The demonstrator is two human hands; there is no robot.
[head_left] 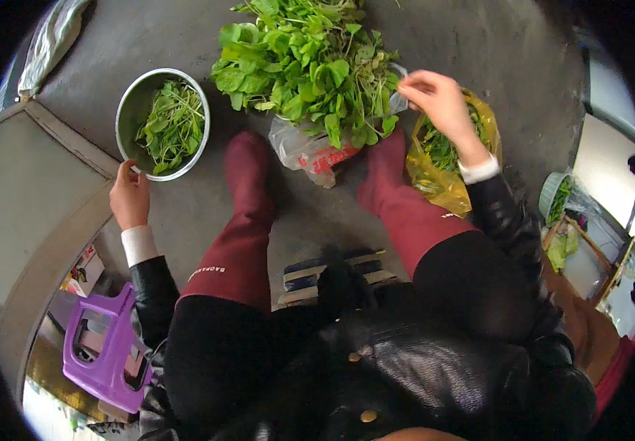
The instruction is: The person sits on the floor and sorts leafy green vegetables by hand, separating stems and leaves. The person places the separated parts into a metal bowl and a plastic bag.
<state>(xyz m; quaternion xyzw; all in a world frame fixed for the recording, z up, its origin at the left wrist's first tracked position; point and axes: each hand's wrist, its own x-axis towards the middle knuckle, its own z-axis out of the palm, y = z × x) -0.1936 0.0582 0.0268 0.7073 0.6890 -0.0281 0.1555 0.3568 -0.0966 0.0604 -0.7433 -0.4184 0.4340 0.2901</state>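
A steel bowl (120, 121) stands on the floor to the left, with loose green leafy stems (174, 125) inside. My left hand (131, 197) pinches its near rim between thumb and fingers. Between and beyond my boots, a big heap of leafy greens (295, 66) rests on a whitish plastic bag with red print (306, 151). At the right side of this heap is my right hand (439, 106), slightly blurred, with its fingertips drawn together; whether anything is between them I cannot make out. Below that hand sits a yellow plastic bag (442, 189) holding more greens.
My dark red boots (248, 173) are planted on the grey floor (317, 228). A purple plastic stool (104, 345) lies at the lower left. Far right are a pale green basket with greens (555, 198) and a wooden frame (604, 275). A striped cloth item (299, 279) lies between my legs.
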